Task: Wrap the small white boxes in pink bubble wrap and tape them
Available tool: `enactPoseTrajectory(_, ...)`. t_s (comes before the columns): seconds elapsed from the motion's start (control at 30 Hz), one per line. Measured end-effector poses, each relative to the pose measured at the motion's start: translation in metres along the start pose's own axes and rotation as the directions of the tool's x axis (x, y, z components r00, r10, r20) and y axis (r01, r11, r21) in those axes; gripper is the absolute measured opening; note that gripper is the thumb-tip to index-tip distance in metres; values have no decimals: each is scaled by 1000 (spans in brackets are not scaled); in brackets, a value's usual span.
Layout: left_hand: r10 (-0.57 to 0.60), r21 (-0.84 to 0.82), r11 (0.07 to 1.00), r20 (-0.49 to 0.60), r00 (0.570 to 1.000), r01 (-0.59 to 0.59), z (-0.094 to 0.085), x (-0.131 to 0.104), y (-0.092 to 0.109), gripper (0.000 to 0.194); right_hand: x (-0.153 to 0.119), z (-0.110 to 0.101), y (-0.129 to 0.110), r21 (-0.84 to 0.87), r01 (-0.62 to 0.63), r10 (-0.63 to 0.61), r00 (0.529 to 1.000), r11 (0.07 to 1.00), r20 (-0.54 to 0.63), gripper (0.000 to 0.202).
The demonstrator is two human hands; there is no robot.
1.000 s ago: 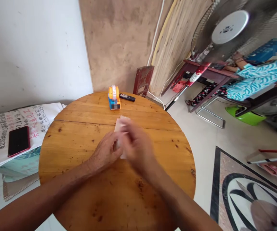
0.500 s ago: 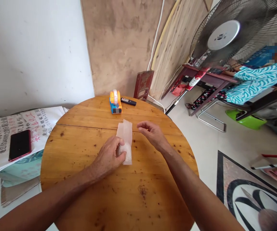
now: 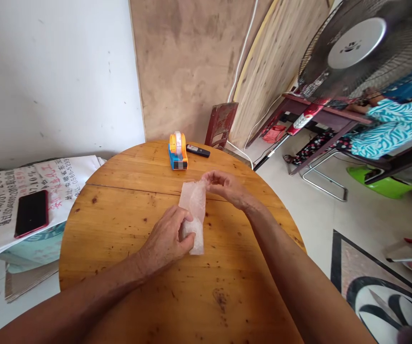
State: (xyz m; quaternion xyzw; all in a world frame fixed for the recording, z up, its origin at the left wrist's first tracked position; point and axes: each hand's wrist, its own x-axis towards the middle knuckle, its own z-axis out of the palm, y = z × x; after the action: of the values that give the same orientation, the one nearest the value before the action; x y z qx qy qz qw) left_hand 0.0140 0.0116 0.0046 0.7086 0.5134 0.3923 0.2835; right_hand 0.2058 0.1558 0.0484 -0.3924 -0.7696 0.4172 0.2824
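Note:
A whitish, see-through wrap (image 3: 193,198), like bubble wrap, lies lengthwise on the round wooden table (image 3: 120,215). My left hand (image 3: 170,234) is curled round its lower part, thumb and fingers on a thicker bundle there; what the wrap contains is not clear. At the wrap's upper right corner, my right hand (image 3: 225,187) pinches the edge between thumb and fingertips. Beyond the wrap stands an orange and blue tape dispenser (image 3: 178,152) with a roll of clear tape.
A black remote-like object (image 3: 197,151) lies beside the dispenser. At left, a phone (image 3: 31,213) rests on printed sacking (image 3: 73,174). Behind the table is a red-brown chair (image 3: 222,124). A fan (image 3: 356,43) and a seated person (image 3: 395,124) are at the right.
My right hand has moved to the wrap's upper corner and taken hold of it. The wrap's top now leans toward that hand. The whole view has shifted slightly.

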Motion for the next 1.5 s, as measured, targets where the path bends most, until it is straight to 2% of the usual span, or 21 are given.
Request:
enactPoseTrajectory(0.13,13,-3,1000,-7,1000,-13,1,0,0,20,-2,3,-13,-137,41,-26,994,990,107,16)
enactPoseTrajectory(0.27,22,6,1000,-15,1000,-22,1,1,0,21,12,6,-20,-254,35,1,990,967,144,27)
enactPoseTrajectory(0.4,33,16,999,-9,999,-33,1,1,-1,22,29,11,-12,-306,8,54,980,952,194,31)
enactPoseTrajectory(0.5,36,34,999,-10,999,-36,0,1,0,22,35,17,1,-341,28,28,987,940,157,36)
enactPoseTrajectory(0.63,29,53,998,-3,1000,-29,-1,0,1,24,33,27,16,-431,39,-25,999,901,37,38)
enactPoseTrajectory(0.73,87,91,992,5,996,-87,-2,-1,1,29,26,34,23,-485,19,-32,999,874,-17,36)
enactPoseTrajectory(0.87,198,140,970,11,980,-197,-1,-1,-2,27,17,41,26,-545,-58,5,995,836,-98,44)
enactPoseTrajectory(1.03,235,139,962,24,972,-236,0,1,-5,26,12,42,27,-556,-205,101,972,806,-212,58)
enactPoseTrajectory(1.17,217,151,964,27,976,-219,-1,1,-5,27,14,41,22,-529,-316,212,945,788,-249,50)
enactPoseTrajectory(1.23,208,153,966,22,978,-209,-1,0,-5,27,15,42,19,-514,-342,249,938,786,-243,38)
enactPoseTrajectory(1.33,206,150,967,19,978,-206,0,0,-6,27,17,45,16,-481,-350,272,935,804,-226,20)
enactPoseTrajectory(1.5,194,158,968,18,981,-195,0,0,-7,27,17,49,19,-358,-332,278,940,872,-195,14)
